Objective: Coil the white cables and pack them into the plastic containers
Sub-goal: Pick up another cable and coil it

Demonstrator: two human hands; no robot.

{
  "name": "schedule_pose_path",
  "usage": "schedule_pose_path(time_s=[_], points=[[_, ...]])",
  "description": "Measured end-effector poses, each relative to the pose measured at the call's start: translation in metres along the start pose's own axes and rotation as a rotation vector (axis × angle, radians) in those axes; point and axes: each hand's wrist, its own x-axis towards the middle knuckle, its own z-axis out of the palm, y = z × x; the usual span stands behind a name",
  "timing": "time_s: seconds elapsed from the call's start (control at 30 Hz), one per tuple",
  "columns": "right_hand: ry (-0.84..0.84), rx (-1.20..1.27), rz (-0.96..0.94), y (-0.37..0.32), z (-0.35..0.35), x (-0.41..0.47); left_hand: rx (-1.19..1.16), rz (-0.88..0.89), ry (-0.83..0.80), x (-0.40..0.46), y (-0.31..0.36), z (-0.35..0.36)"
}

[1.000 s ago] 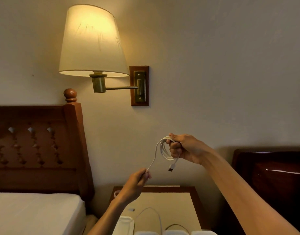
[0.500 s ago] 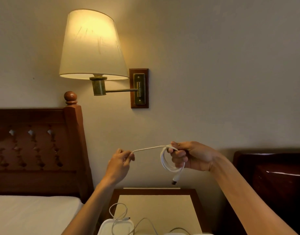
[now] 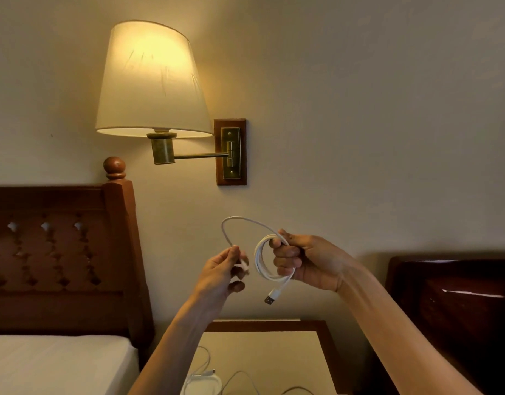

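Note:
I hold a white cable (image 3: 262, 260) in the air above the nightstand. My right hand (image 3: 305, 262) grips the coiled loops, and a USB plug (image 3: 271, 298) dangles below it. From the coil a free length arcs up and left, then down to my left hand (image 3: 224, 272), which pinches the cable's other end close beside the coil. More loose white cables (image 3: 205, 372) lie on the nightstand at the bottom of the view, over the rim of a plastic container (image 3: 188, 387) that is mostly cut off.
The nightstand (image 3: 274, 352) has a pale top and a wooden frame. A bed with a dark wooden headboard (image 3: 60, 252) stands to the left. A lit wall lamp (image 3: 154, 81) hangs above. Dark wooden furniture (image 3: 459, 303) stands at the right.
My left hand has come right, close to the coil in my right hand, so the stretched cable now bows into a loop above. The view has tilted slightly downwards.

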Motion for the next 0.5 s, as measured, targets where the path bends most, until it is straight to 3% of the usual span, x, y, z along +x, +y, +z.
schedule_pose_path(time_s=[0.1,0.2,0.33,0.4,0.47,0.5], points=[[-0.016,0.030,0.025,-0.009,-0.002,-0.008,0.186,0.021,0.131,0.004,-0.002,-0.021],[0.086,-0.036,0.013,-0.014,-0.003,-0.012,0.421,0.096,0.240,0.005,-0.008,-0.047],[0.146,-0.032,-0.010,-0.005,-0.001,-0.006,1.015,0.288,0.337,-0.006,-0.016,-0.066],[0.182,-0.025,-0.065,0.001,0.004,0.001,1.374,0.175,0.230,-0.021,-0.019,-0.049],[0.245,-0.142,-0.126,0.012,0.012,0.010,1.730,0.007,-0.035,-0.042,-0.013,-0.017],[0.285,-0.237,-0.158,0.019,0.014,0.015,1.795,0.000,-0.175,-0.052,-0.006,-0.001]])
